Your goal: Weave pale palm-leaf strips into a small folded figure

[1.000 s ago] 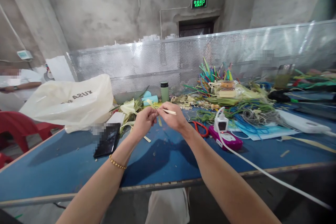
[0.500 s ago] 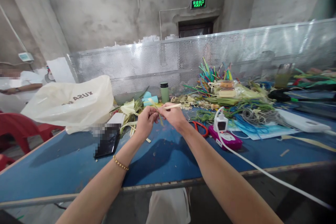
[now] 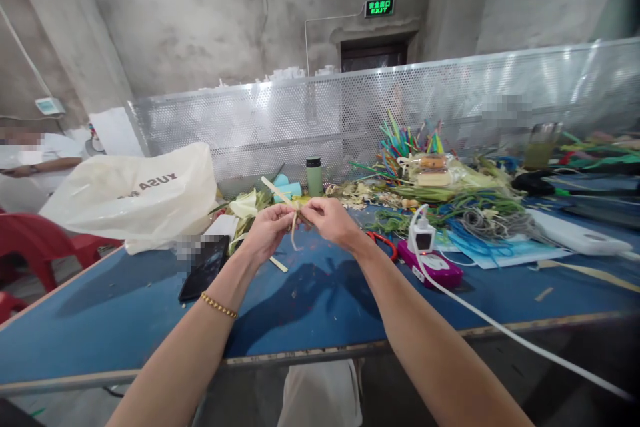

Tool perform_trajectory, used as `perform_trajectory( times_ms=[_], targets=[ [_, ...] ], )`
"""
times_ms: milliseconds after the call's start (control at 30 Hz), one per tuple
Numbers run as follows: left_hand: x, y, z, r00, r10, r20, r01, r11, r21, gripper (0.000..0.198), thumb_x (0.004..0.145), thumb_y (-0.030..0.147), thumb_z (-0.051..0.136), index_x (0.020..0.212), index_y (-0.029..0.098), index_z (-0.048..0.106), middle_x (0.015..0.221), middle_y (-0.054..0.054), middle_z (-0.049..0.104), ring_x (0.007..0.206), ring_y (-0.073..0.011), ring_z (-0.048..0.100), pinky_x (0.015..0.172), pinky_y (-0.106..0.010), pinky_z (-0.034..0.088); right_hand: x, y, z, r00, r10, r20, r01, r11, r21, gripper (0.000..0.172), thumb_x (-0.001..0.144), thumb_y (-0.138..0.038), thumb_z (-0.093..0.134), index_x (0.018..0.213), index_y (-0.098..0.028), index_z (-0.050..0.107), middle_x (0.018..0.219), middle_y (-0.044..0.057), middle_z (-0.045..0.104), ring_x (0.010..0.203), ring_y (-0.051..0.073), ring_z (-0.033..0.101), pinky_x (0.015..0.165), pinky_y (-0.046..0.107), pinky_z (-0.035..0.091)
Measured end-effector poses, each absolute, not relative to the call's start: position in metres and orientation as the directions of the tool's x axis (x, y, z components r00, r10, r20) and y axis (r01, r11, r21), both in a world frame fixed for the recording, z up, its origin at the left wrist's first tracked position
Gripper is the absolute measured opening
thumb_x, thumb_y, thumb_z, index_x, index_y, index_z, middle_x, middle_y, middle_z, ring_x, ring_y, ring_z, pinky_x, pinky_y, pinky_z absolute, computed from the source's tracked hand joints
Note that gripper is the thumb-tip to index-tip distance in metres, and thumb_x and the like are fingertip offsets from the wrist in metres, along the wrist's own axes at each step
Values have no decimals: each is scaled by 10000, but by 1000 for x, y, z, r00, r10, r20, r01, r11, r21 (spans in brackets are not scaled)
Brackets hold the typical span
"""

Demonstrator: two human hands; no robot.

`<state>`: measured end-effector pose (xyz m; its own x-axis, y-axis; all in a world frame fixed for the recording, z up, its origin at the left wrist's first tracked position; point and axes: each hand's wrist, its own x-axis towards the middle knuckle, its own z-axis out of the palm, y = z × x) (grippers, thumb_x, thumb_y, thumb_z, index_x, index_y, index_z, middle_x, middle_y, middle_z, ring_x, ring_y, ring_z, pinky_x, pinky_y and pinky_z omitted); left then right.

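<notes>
Both hands meet above the blue table [image 3: 320, 320], pinching a pale plant strip [image 3: 277, 192] between them. One stiff end of the strip juts up and to the left, while a thin curled end hangs below the fingertips. My left hand [image 3: 267, 230] is closed at the fingertips on the strip, a gold bead bracelet [image 3: 219, 305] on its wrist. My right hand [image 3: 334, 221] grips the same bundle from the other side; its fingers hide how the strip is folded or joined. A short pale piece [image 3: 279, 264] lies on the table below the left hand.
Red-handled scissors [image 3: 386, 247] lie right of my right hand, beside a purple box with a white charger [image 3: 421, 237] and cable. A phone [image 3: 204, 270] and white bag [image 3: 140, 193] are left. Behind stand a green bottle [image 3: 314, 178] and piled green fibres [image 3: 450, 197]. A person sits far left.
The stiff strip end has swung from pointing right over my right hand to pointing up-left. My left hand has shifted slightly left and down, and a curled end now hangs lower.
</notes>
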<state>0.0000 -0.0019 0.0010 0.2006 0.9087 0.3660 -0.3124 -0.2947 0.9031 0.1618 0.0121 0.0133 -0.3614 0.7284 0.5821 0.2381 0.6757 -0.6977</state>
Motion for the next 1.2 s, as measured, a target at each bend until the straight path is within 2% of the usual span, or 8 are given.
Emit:
perform_trajectory(
  times_ms=[100, 267, 367, 500, 767, 933, 1100, 1200],
  targets=[
    [1, -2, 1, 188, 915, 357, -300, -293, 908, 259, 621, 252, 789, 766, 118, 622, 635, -20, 620, 578, -93, 540, 585, -233, 416, 159, 12, 10, -348, 751, 561, 173, 640, -749, 107, 793, -243, 579, 749, -151, 613, 710, 36, 684, 572, 122, 615, 567, 235, 491],
    [5, 0, -4, 141, 897, 419, -329, -357, 874, 270, 606, 246, 800, 778, 121, 635, 638, -5, 610, 588, -87, 539, 605, -224, 424, 160, 14, 8, -301, 779, 551, 254, 622, -741, 137, 790, -270, 601, 726, -149, 606, 641, 31, 665, 514, 108, 586, 507, 213, 451],
    [5, -2, -3, 213, 889, 406, -301, -335, 893, 260, 639, 276, 784, 791, 108, 657, 672, -28, 630, 632, -105, 566, 633, -233, 435, 162, 15, 9, -277, 769, 576, 323, 640, -698, 124, 773, -245, 611, 696, -147, 600, 604, 20, 644, 503, 102, 563, 501, 210, 426],
    [2, -3, -1, 273, 885, 378, -222, -324, 920, 272, 679, 331, 756, 753, 84, 672, 690, -63, 652, 637, -123, 583, 634, -252, 438, 163, 13, 11, -310, 745, 590, 272, 664, -696, 99, 770, -212, 590, 692, -150, 586, 618, 27, 663, 555, 112, 594, 551, 216, 449],
    [6, 2, -7, 114, 894, 434, -181, -411, 894, 324, 594, 306, 800, 809, 114, 652, 615, -11, 638, 543, -118, 565, 556, -244, 404, 160, 14, 9, -323, 749, 579, 329, 662, -673, 96, 744, -181, 568, 667, -139, 607, 638, 33, 664, 564, 113, 558, 529, 213, 408],
    [7, 3, -7, 66, 897, 437, -129, -427, 895, 300, 616, 317, 778, 798, 110, 660, 646, -28, 661, 548, -122, 572, 568, -253, 409, 164, 18, 10, -341, 763, 549, 341, 644, -684, 125, 760, -227, 574, 685, -139, 623, 630, 22, 650, 549, 109, 539, 523, 215, 394],
    [6, -1, -5, 94, 910, 405, -87, -397, 914, 282, 637, 332, 763, 781, 108, 669, 643, -45, 676, 560, -146, 597, 597, -279, 431, 167, 17, 16, -200, 730, 653, 270, 682, -680, 216, 778, -348, 599, 779, -138, 648, 699, 30, 651, 601, 116, 554, 575, 225, 422],
    [8, -6, -3, 145, 912, 385, -46, -382, 923, 248, 655, 318, 751, 774, 113, 677, 618, -45, 677, 581, -159, 608, 613, -283, 430, 166, 13, 19, -156, 725, 671, 218, 688, -692, 239, 764, -382, 620, 750, -145, 644, 643, 12, 613, 570, 111, 527, 552, 223, 411]
  ],
)
